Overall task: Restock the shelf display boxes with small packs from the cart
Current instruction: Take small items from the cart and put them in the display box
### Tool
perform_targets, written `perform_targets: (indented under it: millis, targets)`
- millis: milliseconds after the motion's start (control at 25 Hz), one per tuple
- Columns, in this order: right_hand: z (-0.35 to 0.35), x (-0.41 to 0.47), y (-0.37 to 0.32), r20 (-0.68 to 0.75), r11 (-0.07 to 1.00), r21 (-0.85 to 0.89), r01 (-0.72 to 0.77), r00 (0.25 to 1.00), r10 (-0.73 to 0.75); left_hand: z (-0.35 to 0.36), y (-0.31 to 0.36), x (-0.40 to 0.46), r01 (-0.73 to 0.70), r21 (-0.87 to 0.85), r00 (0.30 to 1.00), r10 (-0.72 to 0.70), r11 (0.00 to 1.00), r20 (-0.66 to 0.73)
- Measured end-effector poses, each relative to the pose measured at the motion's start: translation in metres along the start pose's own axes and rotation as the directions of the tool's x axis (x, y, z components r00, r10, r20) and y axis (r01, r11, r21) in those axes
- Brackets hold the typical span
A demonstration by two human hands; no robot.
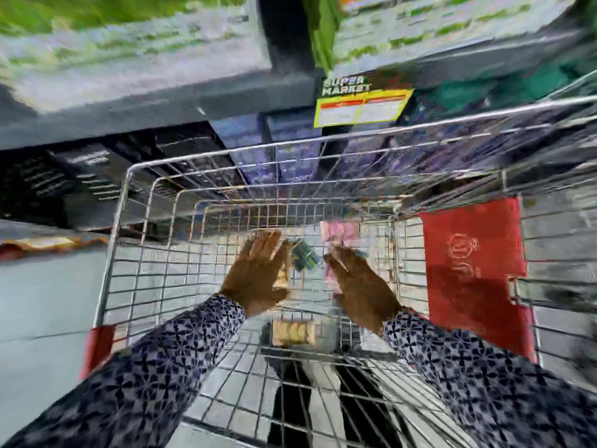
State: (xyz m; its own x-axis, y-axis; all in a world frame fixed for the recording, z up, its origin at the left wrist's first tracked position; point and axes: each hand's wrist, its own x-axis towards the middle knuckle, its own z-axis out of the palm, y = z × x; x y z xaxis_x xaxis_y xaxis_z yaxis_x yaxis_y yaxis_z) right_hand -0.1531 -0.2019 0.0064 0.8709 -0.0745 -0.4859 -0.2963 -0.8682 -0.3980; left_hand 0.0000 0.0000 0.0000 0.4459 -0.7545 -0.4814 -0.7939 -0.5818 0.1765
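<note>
Both hands down inside the wire cart [119,221]: left hand [258,273] flat, fingers spread wide, holding nothing; right hand [361,286] reaching toward the pink packs [339,232], its grip too blurred to tell. A green pack [305,258] lies between the hands, a tan pack [292,333] nearer on the cart floor

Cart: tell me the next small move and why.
Probably lower both hands onto the teal pack. The left hand and right hand are open and empty inside the wire cart, with that pack lying between them.
</note>
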Motion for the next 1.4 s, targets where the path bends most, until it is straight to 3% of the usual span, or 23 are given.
perform_targets:
  millis: [200, 280, 400, 480, 560, 720, 840, 920, 1000, 1040, 1120, 1160, 1240, 1320, 1400]
  targets:
    - [0.000, 0.000, 0.005, -0.035, 0.999, -0.015, -0.039, 0.999, 0.038, 0.021, -0.007, 0.010, 0.054, -0.024, 0.998, -0.054, 0.998, 0.027]
    - [0.003, -0.003, 0.000, -0.046, 0.999, -0.037, 0.016, 0.999, -0.018, 0.025, -0.003, 0.016, 0.047, -0.051, 0.998, -0.045, 0.998, 0.051]
    - [0.020, -0.005, -0.021, 0.127, 0.970, -0.071, 0.232, 0.967, -0.222, 0.026, -0.002, 0.017, 0.066, -0.086, 0.995, -0.060, 0.994, 0.078]
    - [0.039, -0.001, -0.036, 0.267, 0.965, -0.069, 0.253, 0.937, -0.227, 0.025, -0.004, 0.016, 0.095, -0.128, 0.994, -0.086, 0.987, 0.071]
    - [0.059, 0.009, -0.044, 0.327, 0.978, -0.091, 0.186, 0.934, -0.147, 0.024, -0.012, 0.013, 0.130, -0.144, 0.990, -0.120, 0.981, 0.075]
    - [0.088, 0.015, -0.046, 0.295, 0.996, -0.039, 0.081, 0.953, -0.066, 0.019, -0.034, 0.001, 0.168, -0.136, 0.981, -0.152, 0.976, 0.116]
    - [0.090, 0.020, -0.041, 0.129, 0.985, 0.154, -0.073, 0.990, 0.054, 0.014, -0.044, -0.010, 0.184, -0.160, 0.978, -0.163, 0.970, 0.133]
    - [0.081, 0.028, -0.037, 0.021, 0.899, 0.333, -0.283, 0.956, 0.293, 0.015, -0.046, -0.015, 0.194, -0.167, 0.975, -0.171, 0.967, 0.139]
    - [0.072, 0.032, -0.032, -0.071, 0.878, 0.307, -0.367, 0.911, 0.406, 0.017, -0.044, -0.019, 0.187, -0.155, 0.976, -0.165, 0.970, 0.145]
    - [0.070, 0.031, -0.031, -0.133, 0.922, 0.220, -0.320, 0.926, 0.353, 0.018, -0.043, -0.021, 0.181, -0.148, 0.977, -0.160, 0.972, 0.143]
    - [0.071, 0.029, -0.029, -0.186, 0.996, -0.010, -0.085, 0.979, 0.081, 0.019, -0.041, -0.023, 0.165, -0.132, 0.981, -0.148, 0.977, 0.129]
    - [0.072, 0.027, -0.028, -0.110, 0.989, -0.125, 0.084, 0.989, -0.098, 0.021, -0.039, -0.023, 0.154, -0.131, 0.984, -0.140, 0.979, 0.111]
    - [0.076, 0.028, -0.028, 0.097, 0.890, -0.251, 0.380, 0.925, -0.367, 0.026, -0.035, -0.021, 0.125, -0.104, 0.990, -0.118, 0.987, 0.076]
    - [0.080, 0.034, -0.031, 0.213, 0.849, -0.277, 0.450, 0.890, -0.402, 0.030, -0.033, -0.017, 0.091, -0.043, 0.994, -0.089, 0.995, 0.057]
    - [0.084, 0.035, -0.031, 0.222, 0.840, -0.319, 0.439, 0.896, -0.384, 0.036, -0.033, -0.014, 0.055, -0.020, 0.998, -0.054, 0.998, 0.044]
